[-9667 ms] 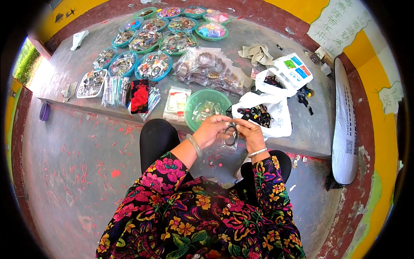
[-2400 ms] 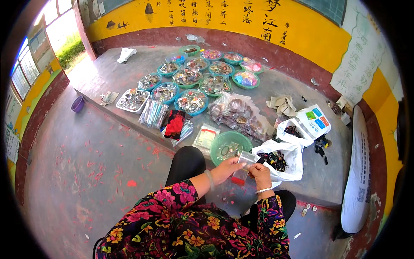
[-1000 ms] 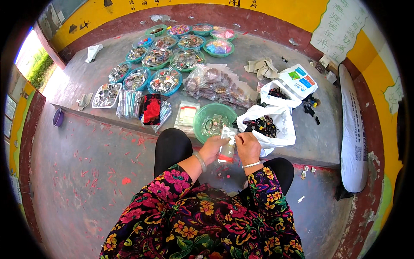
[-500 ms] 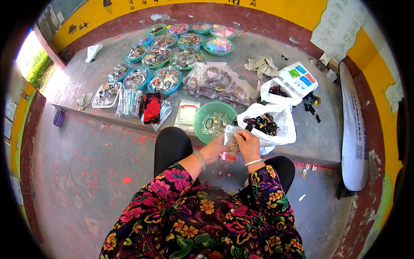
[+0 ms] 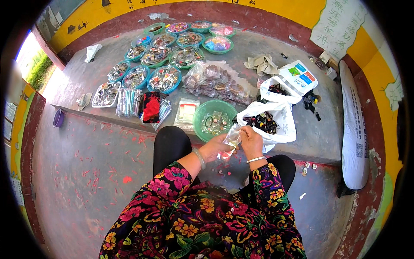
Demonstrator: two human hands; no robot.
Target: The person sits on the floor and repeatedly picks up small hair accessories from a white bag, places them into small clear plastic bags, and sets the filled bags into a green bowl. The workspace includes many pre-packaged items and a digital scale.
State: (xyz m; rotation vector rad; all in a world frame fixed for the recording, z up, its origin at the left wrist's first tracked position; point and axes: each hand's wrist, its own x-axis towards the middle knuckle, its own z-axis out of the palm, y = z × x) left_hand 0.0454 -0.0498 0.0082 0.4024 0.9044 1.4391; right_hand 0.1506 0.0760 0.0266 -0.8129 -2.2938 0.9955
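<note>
Between my hands is a small clear plastic bag (image 5: 233, 137) with a red and white part at its lower end. My left hand (image 5: 214, 147) is closed round its lower left side. At the bag's upper right edge, my right hand (image 5: 251, 140) pinches with thumb and fingers. Whatever lies inside the bag is too small to make out. Just beyond my hands stands a green plastic basin (image 5: 201, 113) holding several small bagged items. To its right, a white plastic bag (image 5: 285, 137) gapes over a heap of dark small pieces (image 5: 264, 123).
Left of the basin lies a stack of flat clear bags (image 5: 187, 113). A red and black pouch (image 5: 151, 108) and bundled pens (image 5: 127, 102) sit farther left. Several filled basins (image 5: 164, 79) and a pile of packets (image 5: 217, 82) cover the ledge behind. A long white-wrapped object (image 5: 352, 129) leans right.
The small clear bag has tilted and shifted slightly right between my hands. My right hand has moved a little right and up along its edge.
</note>
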